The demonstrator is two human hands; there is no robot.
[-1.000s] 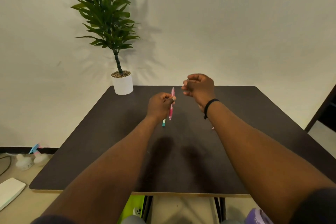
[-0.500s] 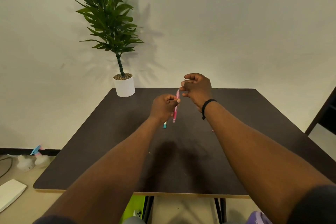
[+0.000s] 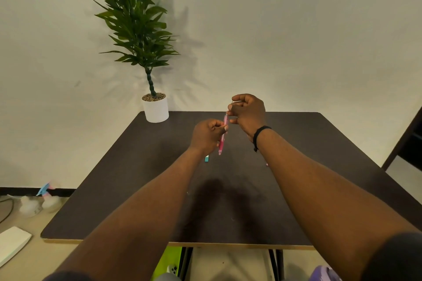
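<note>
Pinching pink pen (image 3: 221,142): L hand (image 3: 206,136), R hand (image 3: 248,113).

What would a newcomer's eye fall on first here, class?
First, the pink pen, held nearly upright above the middle of the dark table. The left hand grips it while the right hand pinches its top. Next, the leafy potted plant on the table's far left corner.

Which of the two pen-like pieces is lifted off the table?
The pink pen, gripped by the left hand; the teal piece lies on the table, mostly hidden.
</note>
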